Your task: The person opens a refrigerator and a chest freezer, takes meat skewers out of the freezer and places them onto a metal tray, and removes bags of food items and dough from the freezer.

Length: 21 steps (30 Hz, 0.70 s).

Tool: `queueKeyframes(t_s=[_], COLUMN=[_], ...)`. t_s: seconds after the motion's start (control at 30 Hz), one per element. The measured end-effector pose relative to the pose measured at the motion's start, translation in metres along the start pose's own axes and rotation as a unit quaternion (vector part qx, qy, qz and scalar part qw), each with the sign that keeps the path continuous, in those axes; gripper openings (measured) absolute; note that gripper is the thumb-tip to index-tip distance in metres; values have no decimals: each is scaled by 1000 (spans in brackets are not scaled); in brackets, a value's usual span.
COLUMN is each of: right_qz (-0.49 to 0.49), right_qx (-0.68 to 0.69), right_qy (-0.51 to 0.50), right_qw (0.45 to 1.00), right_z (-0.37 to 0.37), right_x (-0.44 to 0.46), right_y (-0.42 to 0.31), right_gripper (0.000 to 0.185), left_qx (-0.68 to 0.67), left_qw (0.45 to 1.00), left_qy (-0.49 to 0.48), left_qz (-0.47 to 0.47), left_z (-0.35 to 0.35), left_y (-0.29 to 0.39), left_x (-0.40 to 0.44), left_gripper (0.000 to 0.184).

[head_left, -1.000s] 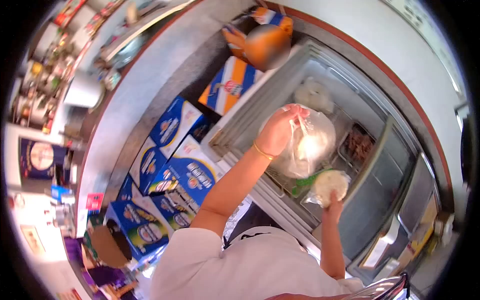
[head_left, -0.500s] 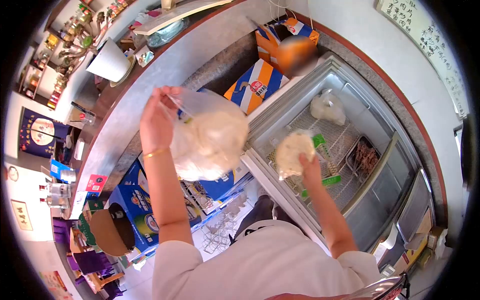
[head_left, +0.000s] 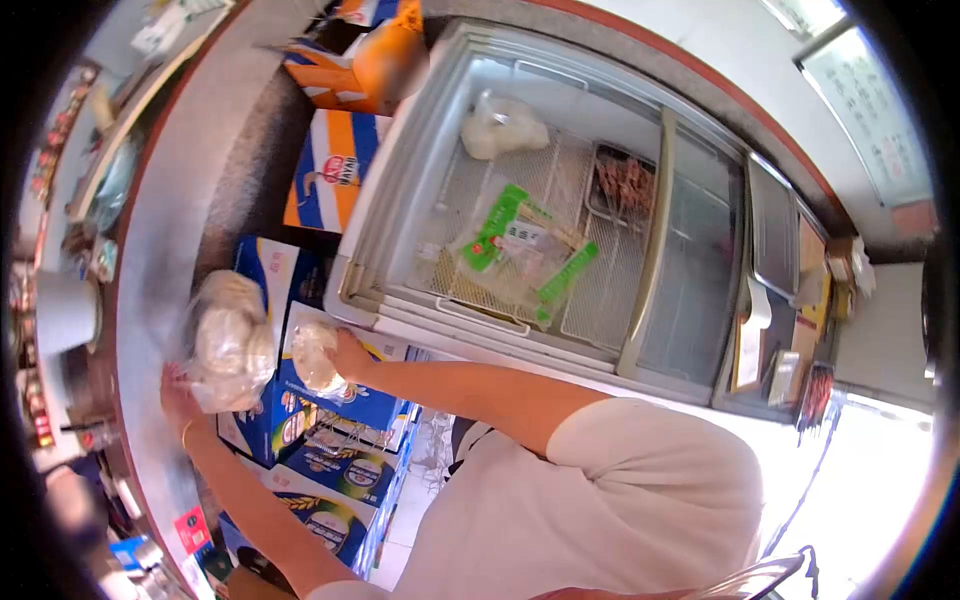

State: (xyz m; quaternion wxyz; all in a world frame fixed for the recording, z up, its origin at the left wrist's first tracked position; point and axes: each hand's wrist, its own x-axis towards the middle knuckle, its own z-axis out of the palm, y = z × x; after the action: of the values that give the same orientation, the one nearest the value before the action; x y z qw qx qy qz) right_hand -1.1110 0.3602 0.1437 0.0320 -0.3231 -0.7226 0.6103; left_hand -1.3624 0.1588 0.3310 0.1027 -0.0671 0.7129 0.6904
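Note:
On the left, my left hand (head_left: 180, 396), with a yellow band at the wrist, grips a large clear plastic bag (head_left: 232, 345) of pale, rounded pieces. Just right of that bag, my right hand (head_left: 350, 355) holds a smaller clear bag (head_left: 314, 352) with a pale flat round item inside. Both bags are over the blue-and-white boxes (head_left: 350, 472), outside the open freezer (head_left: 470, 325). Inside the freezer lie a green-and-clear package (head_left: 523, 240), a knotted bag of pale food (head_left: 503, 127) and a tray of dark reddish meat (head_left: 623, 182).
An orange, blue and white box (head_left: 333, 170) stands beside the freezer's left side. A sliding glass lid (head_left: 690, 250) covers the freezer's right part. A grey ledge (head_left: 150, 300) with a red-brown edge curves along the left. Papers and metal trays (head_left: 775, 235) lie at right.
Both hands, with their bags, have moved left from the freezer to the boxes. The view has turned, and the green package in the freezer now shows fully.

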Motion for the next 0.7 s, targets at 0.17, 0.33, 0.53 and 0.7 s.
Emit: queueKeyframes(t_s=[0.17,0.33,0.53,0.7], right_qz=[-56,-34,-3,45], right_qx=[-45,239,-217,-298], right_qy=[-50,17,213,-59], right_qw=[996,970,953,952], right_z=[-55,-193,-319,-292], right_x=[-41,-81,-72,-33], right_y=[-14,31,159,253], right_gripper=[51,28,28,51], left_qx=[96,264,79,203], left_qw=[991,900,979,944], left_qy=[67,83,88,-206], left_qz=[57,336,167,160], left_z=[29,11,185,275], left_y=[0,-53,-71,-127], left_x=[-70,-93,-220,-259], left_gripper=[32,35,42,46])
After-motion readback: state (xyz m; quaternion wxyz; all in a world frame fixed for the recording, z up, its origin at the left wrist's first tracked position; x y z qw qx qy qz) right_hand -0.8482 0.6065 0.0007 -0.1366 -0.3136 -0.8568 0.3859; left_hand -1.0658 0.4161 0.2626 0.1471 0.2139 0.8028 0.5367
